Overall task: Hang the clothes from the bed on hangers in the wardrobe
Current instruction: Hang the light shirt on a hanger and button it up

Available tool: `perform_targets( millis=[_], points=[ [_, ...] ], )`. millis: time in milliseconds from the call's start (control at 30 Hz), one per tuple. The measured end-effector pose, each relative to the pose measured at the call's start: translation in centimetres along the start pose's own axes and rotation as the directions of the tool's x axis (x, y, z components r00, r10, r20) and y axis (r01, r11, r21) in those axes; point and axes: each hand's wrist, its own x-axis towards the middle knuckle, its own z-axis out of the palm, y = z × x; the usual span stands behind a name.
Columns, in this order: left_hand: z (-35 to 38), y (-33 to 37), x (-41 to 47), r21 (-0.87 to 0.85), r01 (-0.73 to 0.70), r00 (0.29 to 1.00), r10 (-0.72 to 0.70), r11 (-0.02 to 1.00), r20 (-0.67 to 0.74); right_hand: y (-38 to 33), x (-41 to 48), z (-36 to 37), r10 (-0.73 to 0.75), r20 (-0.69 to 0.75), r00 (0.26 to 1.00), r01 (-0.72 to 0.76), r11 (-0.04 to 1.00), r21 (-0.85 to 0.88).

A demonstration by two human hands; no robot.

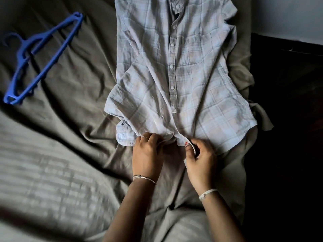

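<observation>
A pale plaid button-up shirt [181, 70] lies flat on the bed, collar far from me and hem near me, most of its buttons fastened. My left hand [147, 156] pinches the left side of the hem by the lowest button. My right hand [201, 159] holds the right edge of the placket at the hem, thumb on the fabric. A blue plastic hanger [43, 56] lies on the bed at the far left, apart from the shirt. The wardrobe is out of view.
A wrinkled grey-brown bedsheet [73, 119] covers the bed. The bed's right edge [251, 84] drops into a dark gap. A pale wall [288, 16] shows at the top right.
</observation>
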Motion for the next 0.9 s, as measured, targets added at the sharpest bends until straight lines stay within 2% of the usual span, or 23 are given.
perform_targets(
  millis=[133,300,467,533,767,900],
  points=[
    [-1.6,0.4,-0.2,-0.086,-0.091,0.996,0.088,0.992,-0.034,-0.5,-0.5,0.0,-0.011,-0.042,0.999,0.01,1.0,-0.014],
    [-3.4,0.7,-2.1,-0.039,-0.152,0.986,0.149,0.988,-0.071,-1.3,-0.8,-0.3,-0.01,-0.054,0.999,0.014,0.997,0.078],
    [-2.6,-0.7,-3.5,0.036,-0.118,0.983,0.111,0.992,0.146,-1.3,-0.9,-0.4,-0.074,0.001,0.997,0.074,0.997,0.02],
    [-2.4,-0.6,-3.5,0.049,-0.089,0.979,0.078,0.995,0.189,-1.2,-0.6,-0.4,-0.087,0.041,0.995,0.088,0.996,-0.034],
    [-1.6,1.7,-0.8,-0.265,0.01,0.999,-0.021,0.964,-0.04,-1.3,1.0,0.1,-0.132,0.157,0.979,0.16,0.97,-0.183],
    [-0.4,1.8,1.0,-0.248,0.033,0.999,-0.036,0.968,-0.008,-1.4,1.3,0.5,-0.085,0.219,0.972,0.124,0.977,-0.174]
  ],
)
